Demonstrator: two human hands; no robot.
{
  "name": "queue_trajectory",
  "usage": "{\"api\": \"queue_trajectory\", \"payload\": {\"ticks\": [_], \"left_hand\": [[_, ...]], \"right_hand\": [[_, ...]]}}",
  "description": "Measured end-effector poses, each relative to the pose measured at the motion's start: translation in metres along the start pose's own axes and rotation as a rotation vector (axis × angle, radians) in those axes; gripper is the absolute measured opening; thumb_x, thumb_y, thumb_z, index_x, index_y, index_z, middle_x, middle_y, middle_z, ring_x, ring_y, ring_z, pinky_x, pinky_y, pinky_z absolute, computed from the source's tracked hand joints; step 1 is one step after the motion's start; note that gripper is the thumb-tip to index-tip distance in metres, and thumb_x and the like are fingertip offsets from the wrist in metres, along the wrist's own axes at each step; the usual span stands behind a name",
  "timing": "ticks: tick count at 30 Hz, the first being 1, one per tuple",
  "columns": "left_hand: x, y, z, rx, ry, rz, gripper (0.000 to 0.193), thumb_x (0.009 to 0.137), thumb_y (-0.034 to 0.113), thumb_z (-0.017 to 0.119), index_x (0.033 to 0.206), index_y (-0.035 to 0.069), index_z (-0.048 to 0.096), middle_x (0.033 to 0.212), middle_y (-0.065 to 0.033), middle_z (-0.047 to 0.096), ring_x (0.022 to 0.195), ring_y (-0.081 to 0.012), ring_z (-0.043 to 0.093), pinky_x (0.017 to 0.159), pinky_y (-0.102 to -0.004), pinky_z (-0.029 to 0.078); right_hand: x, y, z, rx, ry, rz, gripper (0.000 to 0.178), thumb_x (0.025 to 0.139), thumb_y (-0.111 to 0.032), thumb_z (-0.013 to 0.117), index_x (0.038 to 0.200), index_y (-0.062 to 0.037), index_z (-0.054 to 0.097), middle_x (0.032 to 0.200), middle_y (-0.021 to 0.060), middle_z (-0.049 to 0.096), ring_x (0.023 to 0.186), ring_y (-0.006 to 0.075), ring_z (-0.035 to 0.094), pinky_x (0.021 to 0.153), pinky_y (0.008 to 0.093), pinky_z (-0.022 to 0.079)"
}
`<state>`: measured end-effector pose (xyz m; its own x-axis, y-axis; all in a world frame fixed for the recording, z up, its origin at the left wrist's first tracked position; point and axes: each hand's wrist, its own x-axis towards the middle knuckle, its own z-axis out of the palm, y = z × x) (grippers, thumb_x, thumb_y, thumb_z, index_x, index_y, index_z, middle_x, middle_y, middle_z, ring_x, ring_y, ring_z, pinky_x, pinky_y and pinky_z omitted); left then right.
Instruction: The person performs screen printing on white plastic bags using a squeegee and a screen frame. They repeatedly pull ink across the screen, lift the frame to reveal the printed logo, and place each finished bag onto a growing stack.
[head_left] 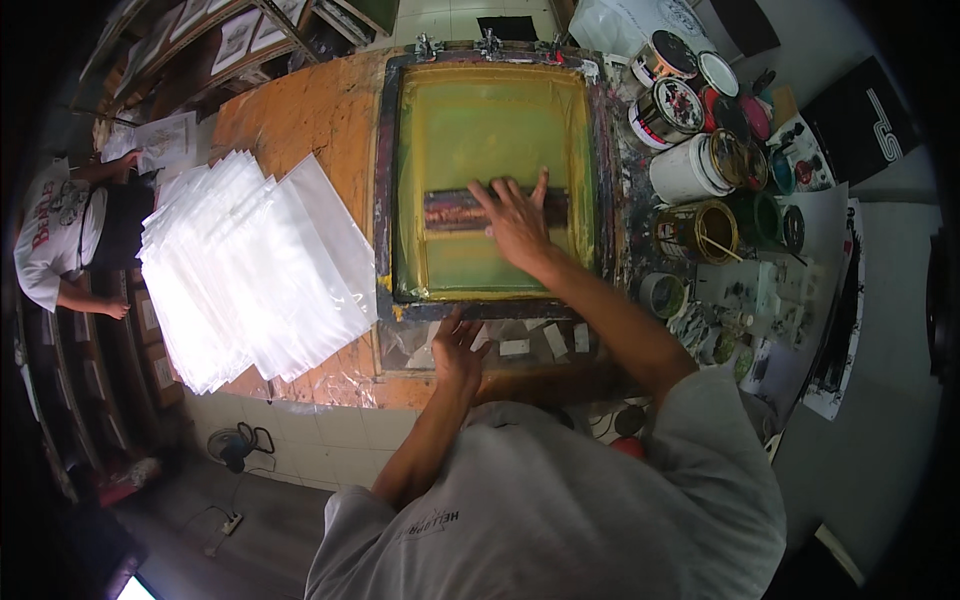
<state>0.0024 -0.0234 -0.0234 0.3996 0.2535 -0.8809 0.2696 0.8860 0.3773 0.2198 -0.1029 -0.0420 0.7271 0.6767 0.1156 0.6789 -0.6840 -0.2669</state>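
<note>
A screen printing frame point(386, 180) with dark edges and yellow-green mesh point(490, 120) lies on the table before me. Across the mesh rests a wide squeegee point(455, 211) with a dark, ink-stained handle. My right hand point(519, 222) is over the squeegee's right half, gripping it with fingers spread along the handle. At the frame's near edge is my left hand point(459, 352), its fingertips touching the edge and its thumb held apart. A stack of clear plastic sheets point(250, 270) lies fanned out left of the frame.
Metal hinge clamps point(489, 42) hold the frame's far edge. Paint cans and tubs point(690, 168) crowd the right side, one open can point(690, 235) with a stick in it. At far left another person point(75, 230) stands by shelves point(60, 370). A fan point(230, 445) sits on the floor.
</note>
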Motion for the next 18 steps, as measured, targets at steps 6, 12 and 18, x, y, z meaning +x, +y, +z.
{"api": "queue_trajectory", "payload": {"ticks": [6,12,18], "left_hand": [[0.002,-0.003,-0.007,-0.058,0.013,-0.005,0.035,0.093,0.038,0.067,0.120,0.018,0.058,0.104,-0.0014,0.055,0.116,-0.0265,0.056,0.097,-0.0550,0.041],[0.000,-0.003,-0.008,-0.070,-0.007,0.029,0.025,0.092,0.035,0.071,0.104,0.019,0.057,0.099,-0.0011,0.060,0.111,-0.0261,0.059,0.096,-0.0557,0.042],[-0.003,-0.003,-0.013,-0.081,-0.070,0.064,0.021,0.095,0.033,0.070,0.102,0.018,0.056,0.098,-0.0023,0.062,0.109,-0.0276,0.062,0.096,-0.0572,0.045]], "right_hand": [[0.122,0.073,0.019,-0.129,0.089,0.016,0.082,0.079,-0.017,0.086,0.150,-0.0207,0.047,0.129,0.0101,0.057,0.130,0.0279,0.053,0.115,0.0830,0.008],[0.197,0.119,0.017,-0.198,0.162,0.032,0.080,0.081,-0.020,0.085,0.151,-0.0216,0.047,0.130,0.0101,0.059,0.129,0.0298,0.053,0.114,0.0788,0.017],[0.161,0.097,-0.021,0.079,-0.229,0.038,0.078,0.083,-0.028,0.084,0.151,-0.0227,0.047,0.126,0.0161,0.063,0.125,0.0341,0.057,0.107,0.0584,0.035]]}}
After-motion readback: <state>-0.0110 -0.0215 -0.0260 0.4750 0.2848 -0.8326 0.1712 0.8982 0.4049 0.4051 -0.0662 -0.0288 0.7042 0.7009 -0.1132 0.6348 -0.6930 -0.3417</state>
